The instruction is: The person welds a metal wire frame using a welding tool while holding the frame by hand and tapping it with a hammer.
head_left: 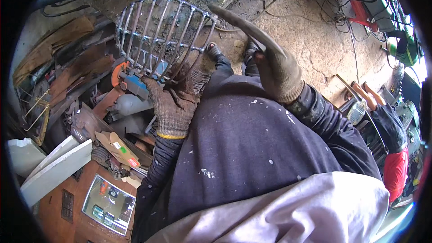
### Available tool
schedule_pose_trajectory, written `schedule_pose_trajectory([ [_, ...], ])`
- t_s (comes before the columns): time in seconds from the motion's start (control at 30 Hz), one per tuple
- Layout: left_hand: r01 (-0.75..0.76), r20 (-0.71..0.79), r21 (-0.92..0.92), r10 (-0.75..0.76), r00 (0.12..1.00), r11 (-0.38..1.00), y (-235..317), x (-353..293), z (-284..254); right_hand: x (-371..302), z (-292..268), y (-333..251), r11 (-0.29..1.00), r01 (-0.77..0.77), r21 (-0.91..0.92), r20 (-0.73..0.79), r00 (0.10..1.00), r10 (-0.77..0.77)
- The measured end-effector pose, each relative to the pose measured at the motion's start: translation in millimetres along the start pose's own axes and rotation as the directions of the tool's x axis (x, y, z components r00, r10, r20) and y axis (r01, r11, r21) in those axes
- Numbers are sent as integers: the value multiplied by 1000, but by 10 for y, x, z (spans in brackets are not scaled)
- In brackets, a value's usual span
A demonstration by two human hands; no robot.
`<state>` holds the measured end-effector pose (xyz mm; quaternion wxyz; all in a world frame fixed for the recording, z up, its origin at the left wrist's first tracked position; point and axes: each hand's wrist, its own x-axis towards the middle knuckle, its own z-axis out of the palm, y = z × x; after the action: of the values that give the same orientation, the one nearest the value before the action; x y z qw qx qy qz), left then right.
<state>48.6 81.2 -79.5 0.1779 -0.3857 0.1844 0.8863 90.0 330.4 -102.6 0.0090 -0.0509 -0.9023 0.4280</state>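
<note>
Ahead and left, near the feet [213,49]: barred metal frame [168,42], judged at a steadying or checking step.

At the frame's near edge, left grip [174,102] in a brown knitted glove, fingers over the bars; closed on frame, on the adjacent blue tool [136,85] with its orange part [119,74], or only resting there: cannot tell. Right grip [281,69], gloved too, wide and flat, nothing held, fingers pointing to the frame's upper right corner; contact unclear. Next move, by judgement: calls for a firm left hold, then right fingers curled round a free bar before any turning. Possible risk: tipping toward the near foot.
</note>
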Motion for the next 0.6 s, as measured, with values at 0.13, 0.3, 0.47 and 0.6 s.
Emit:
schedule_pose_trajectory([
  [0.13,-64,-88,1,64,994,998,32,63,-72,94,20,-46,999,-36,-13,97,995,37],
  [0.3,-36,-35,57,38,999,998,-42,-20,81,150,-13,16,978,-103,182,-52,992,114],
  [0.47,-82,-209,60,93,973,995,112,82,-193,306,-71,162,841,-229,490,-134,934,332],
  [0.6,-116,-155,87,129,979,989,97,95,-207,682,-215,312,962,53,268,-362,931,50],
])
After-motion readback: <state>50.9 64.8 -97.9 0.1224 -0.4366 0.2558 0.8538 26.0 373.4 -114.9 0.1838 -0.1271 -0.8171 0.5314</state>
